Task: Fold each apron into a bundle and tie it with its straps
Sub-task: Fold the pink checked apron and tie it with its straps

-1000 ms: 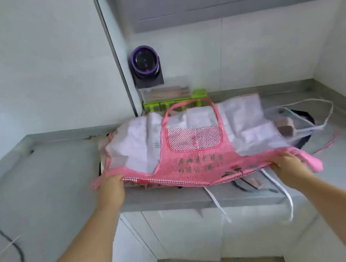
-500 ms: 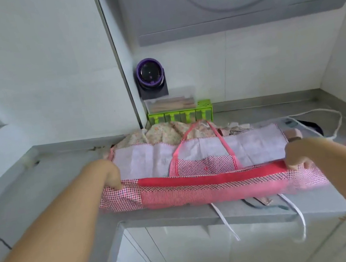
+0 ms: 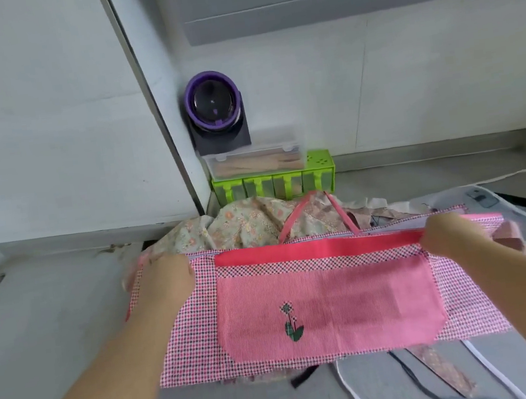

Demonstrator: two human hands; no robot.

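A woven pink checked cloth apron (image 3: 329, 304) lay on a matt grey worktop (image 3: 52, 314), near a glossy green plastic organiser (image 3: 274, 181).

No words or numbers can be read. The pink checked cloth apron (image 3: 352, 304) shows only a small stitched flower (image 3: 292, 322).

Pink checked apron (image 3: 304, 321), floral cloth (image 3: 244, 222), green box (image 3: 272, 181)
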